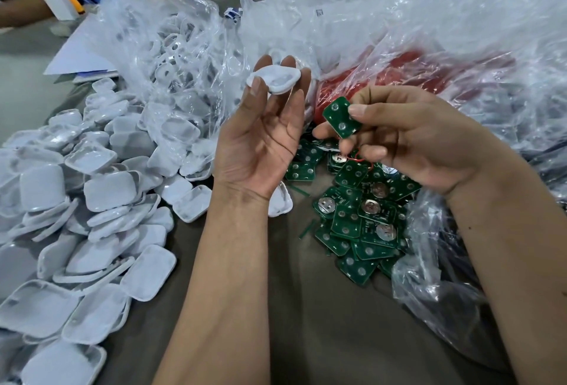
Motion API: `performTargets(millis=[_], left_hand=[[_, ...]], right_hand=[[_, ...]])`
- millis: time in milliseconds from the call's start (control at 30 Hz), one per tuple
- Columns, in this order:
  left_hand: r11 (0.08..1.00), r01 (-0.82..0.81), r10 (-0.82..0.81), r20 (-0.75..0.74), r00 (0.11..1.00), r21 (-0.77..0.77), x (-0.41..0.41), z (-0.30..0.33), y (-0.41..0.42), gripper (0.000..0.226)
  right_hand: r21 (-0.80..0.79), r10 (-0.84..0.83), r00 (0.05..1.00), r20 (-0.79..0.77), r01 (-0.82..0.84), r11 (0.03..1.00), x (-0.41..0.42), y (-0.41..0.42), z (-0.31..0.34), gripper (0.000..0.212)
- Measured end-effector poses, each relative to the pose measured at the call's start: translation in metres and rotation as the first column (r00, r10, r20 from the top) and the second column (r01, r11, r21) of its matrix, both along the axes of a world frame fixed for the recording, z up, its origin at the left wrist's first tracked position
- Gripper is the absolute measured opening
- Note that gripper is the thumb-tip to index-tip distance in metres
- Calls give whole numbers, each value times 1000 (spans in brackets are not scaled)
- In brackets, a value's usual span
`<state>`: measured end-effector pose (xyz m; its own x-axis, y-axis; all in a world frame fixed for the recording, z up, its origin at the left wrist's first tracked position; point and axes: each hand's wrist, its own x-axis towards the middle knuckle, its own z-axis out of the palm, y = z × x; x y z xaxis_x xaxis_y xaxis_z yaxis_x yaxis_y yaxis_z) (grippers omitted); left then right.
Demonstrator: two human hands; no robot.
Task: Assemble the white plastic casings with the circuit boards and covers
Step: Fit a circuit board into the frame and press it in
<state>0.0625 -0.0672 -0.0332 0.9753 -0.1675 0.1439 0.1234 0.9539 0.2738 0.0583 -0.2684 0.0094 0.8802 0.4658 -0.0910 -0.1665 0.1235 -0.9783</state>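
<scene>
Item in hand: one white casing [274,81], rounded-square, hollow side facing me. I am pinching it at the fingertips of my left hand [264,136], thumb on its left edge and fingers curled behind it, raised above the surface [322,323] at mid-scene.

Item in hand: one green circuit board [339,117], two silver pads showing. I am clamping it between thumb and forefinger of my right hand [408,139], just right of and slightly below the casing; the two parts are near but not touching. A thin red wire [357,159] is looping under my right fingers; whether it belongs to this board I cannot tell.

Stock, near right: loose pile of circuit boards [359,216], some showing round coin-cell holders, lying on the surface below my right hand.

Stock, left: large heap of white casing shells [92,216], spilling toward the near left edge.

Stock, far left: clear plastic bag [171,56] holding more white parts, possibly the covers; too blurred through the film to say.

Far right: more crumpled clear plastic sheeting [429,31], with something red [405,74] showing through it.

Progress, as I judge it: this unit is only starting. I am bringing board toward casing; seating it is not yet done, and the cover is not yet picked up. No finished assemblies are identifiable, and both piles are looking large, so most of the work is remaining.
</scene>
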Motion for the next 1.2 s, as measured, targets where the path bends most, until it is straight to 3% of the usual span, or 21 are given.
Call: performTargets(millis=[167,333,467,600,733,900,1000,1200], left_hand=[[1000,0,0,-6,1000,4,2,-2,0,45],[994,37,-46,82,996,106,1,-3,-5,66],[993,43,-51,78,996,112,0,-3,-15,52],[980,-49,46,22,999,193,-1,-7,-37,39],[929,-157,144,65,987,336,-2,-10,-52,42],[848,-270,255,95,962,457,-1,-13,-60,45],[765,-342,346,101,933,545,1,-15,-65,43],[611,-440,439,181,880,658,0,-19,-70,43]], right_hand=[[113,48,999,22,-51,992,2,-3,-1,10],[224,-130,990,54,115,968,7,-5,-5,7],[337,-290,957,8,270,902,9,-4,-6,3],[384,-393,919,30,353,853,8,-2,-3,16],[349,-454,888,74,403,846,7,-4,-1,18],[219,-518,821,239,475,853,9,0,-5,15],[126,-567,750,341,561,818,11,6,-11,8],[34,-588,676,443,643,765,12,9,-15,15]])
